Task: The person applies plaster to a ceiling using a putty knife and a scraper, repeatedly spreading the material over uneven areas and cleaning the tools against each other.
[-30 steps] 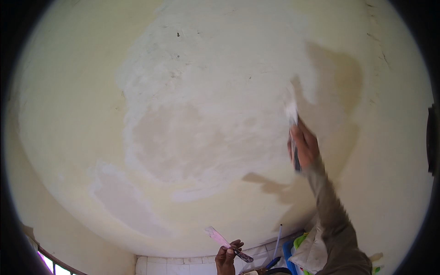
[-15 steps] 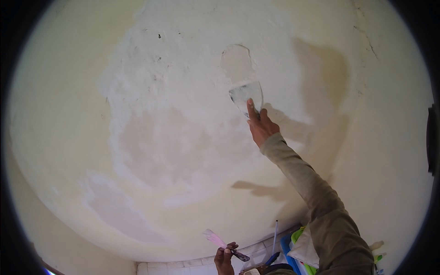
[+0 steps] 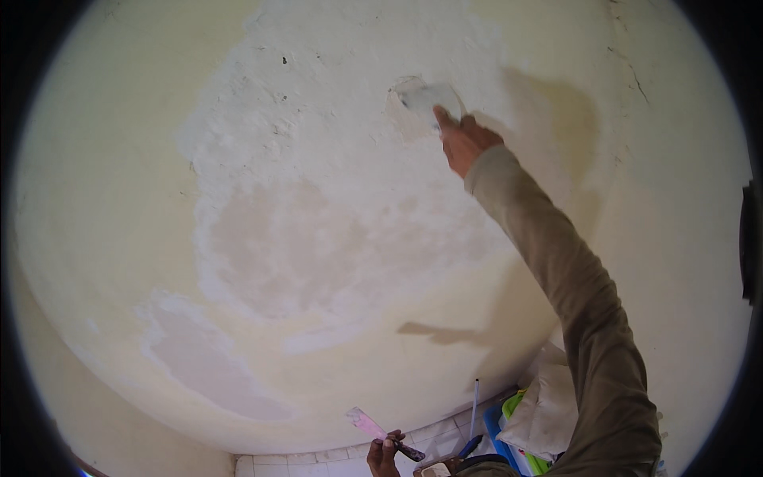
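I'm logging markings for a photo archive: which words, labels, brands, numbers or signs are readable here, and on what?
None can be read.
Wide scraper in the right hand: blurred, no legible lettering.
Narrow scraper in the left hand: too small to tell.
Wall: patches and cracks, no writing seen.
Blue item low on the right: too small to tell.

- Low before you, white tiles
- At your lower right, a pale bundle, blue container and green item
- Left of these, a white rod
- At your far right, a dark object
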Motion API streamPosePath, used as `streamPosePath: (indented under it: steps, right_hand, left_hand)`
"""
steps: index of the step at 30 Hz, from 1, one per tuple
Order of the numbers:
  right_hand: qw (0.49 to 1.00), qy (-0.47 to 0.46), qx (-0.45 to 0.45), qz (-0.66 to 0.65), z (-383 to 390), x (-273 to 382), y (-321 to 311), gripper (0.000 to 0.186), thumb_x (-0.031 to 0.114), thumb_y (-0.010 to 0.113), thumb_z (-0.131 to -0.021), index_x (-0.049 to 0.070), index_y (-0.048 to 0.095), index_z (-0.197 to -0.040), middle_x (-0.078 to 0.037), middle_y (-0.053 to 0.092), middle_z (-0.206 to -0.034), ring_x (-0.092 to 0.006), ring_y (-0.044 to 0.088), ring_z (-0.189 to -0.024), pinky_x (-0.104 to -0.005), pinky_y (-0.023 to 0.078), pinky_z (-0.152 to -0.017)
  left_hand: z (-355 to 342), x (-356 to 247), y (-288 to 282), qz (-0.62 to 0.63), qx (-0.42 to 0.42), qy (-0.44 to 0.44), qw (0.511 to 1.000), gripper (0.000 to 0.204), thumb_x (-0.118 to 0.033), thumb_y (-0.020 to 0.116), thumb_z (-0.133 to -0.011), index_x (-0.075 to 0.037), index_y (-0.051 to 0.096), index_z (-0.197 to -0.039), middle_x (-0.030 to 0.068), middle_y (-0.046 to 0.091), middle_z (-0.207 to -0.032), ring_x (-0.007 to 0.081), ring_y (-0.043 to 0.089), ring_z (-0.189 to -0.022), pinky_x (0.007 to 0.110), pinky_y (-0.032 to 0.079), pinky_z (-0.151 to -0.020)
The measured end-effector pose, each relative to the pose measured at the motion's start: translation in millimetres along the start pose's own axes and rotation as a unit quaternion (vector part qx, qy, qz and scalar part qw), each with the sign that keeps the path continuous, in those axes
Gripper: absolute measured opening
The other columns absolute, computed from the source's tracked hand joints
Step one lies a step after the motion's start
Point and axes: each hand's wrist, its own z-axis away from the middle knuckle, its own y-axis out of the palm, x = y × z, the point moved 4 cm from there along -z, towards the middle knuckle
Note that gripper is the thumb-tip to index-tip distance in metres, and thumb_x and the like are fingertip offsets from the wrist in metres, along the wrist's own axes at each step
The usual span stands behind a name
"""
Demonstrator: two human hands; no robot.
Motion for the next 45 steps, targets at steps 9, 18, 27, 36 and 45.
streamPosePath:
  steps: [9, 18, 27, 36, 45]
  right_hand:
    - [0.996, -0.091, 0.018, 0.001, 70, 7, -1, 0.046, 0.026, 0.051, -0.093, 0.016, 0.048, -0.138, -0.021, 0.061, -0.098, -0.039, 0.063, -0.08, -0.0454, 0.052, -0.076]
    - [0.996, -0.069, 0.042, 0.032, 29, 67, -19, 0.044, 0.023, 0.049, -0.092, 0.011, 0.05, -0.134, -0.018, 0.066, -0.098, -0.0366, 0.066, -0.088, -0.0481, 0.052, -0.078]
    - [0.98, -0.191, 0.044, 0.024, 71, 52, -36, 0.042, 0.024, 0.051, -0.091, 0.019, 0.052, -0.133, -0.014, 0.064, -0.102, -0.032, 0.064, -0.09, -0.0443, 0.052, -0.078]
    - [0.946, -0.297, -0.07, 0.108, -67, 169, -97, 0.051, 0.019, 0.05, -0.094, 0.033, 0.041, -0.142, -0.011, 0.06, -0.104, -0.0282, 0.065, -0.079, -0.04, 0.055, -0.069]
    - [0.989, -0.06, 0.109, -0.078, -44, 112, -54, 0.048, 0.027, 0.042, -0.1, 0.029, 0.033, -0.148, -0.02, 0.053, -0.13, -0.0356, 0.063, -0.101, -0.0449, 0.052, -0.085]
  left_hand:
    - [4, 4, -13, -0.006, -0.016, 0.027, 0.999, 0.032, -0.022, 0.053, -0.098, 0.007, 0.059, -0.111, 0.0191, 0.064, -0.108, 0.0253, 0.06, -0.104, 0.04, 0.048, -0.093]
    - [7, 4, -9, 0.016, -0.02, 0.0, 1.0, 0.033, -0.024, 0.054, -0.098, 0.006, 0.059, -0.111, 0.0183, 0.065, -0.106, 0.0242, 0.061, -0.102, 0.039, 0.047, -0.093]
    - [15, 1, -15, 0.034, -0.051, -0.004, 0.998, 0.035, -0.024, 0.056, -0.097, 0.008, 0.06, -0.112, 0.0182, 0.065, -0.103, 0.0234, 0.061, -0.101, 0.039, 0.048, -0.092]
    - [5, -11, -3, 0.048, -0.052, -0.023, 0.997, 0.039, -0.026, 0.058, -0.096, 0.009, 0.06, -0.111, 0.0164, 0.067, -0.092, 0.0225, 0.062, -0.095, 0.039, 0.048, -0.091]
    - [-13, 6, -5, 0.046, -0.052, 0.052, 0.996, 0.033, -0.024, 0.058, -0.096, 0.008, 0.06, -0.108, 0.019, 0.067, -0.099, 0.025, 0.062, -0.1, 0.041, 0.047, -0.093]
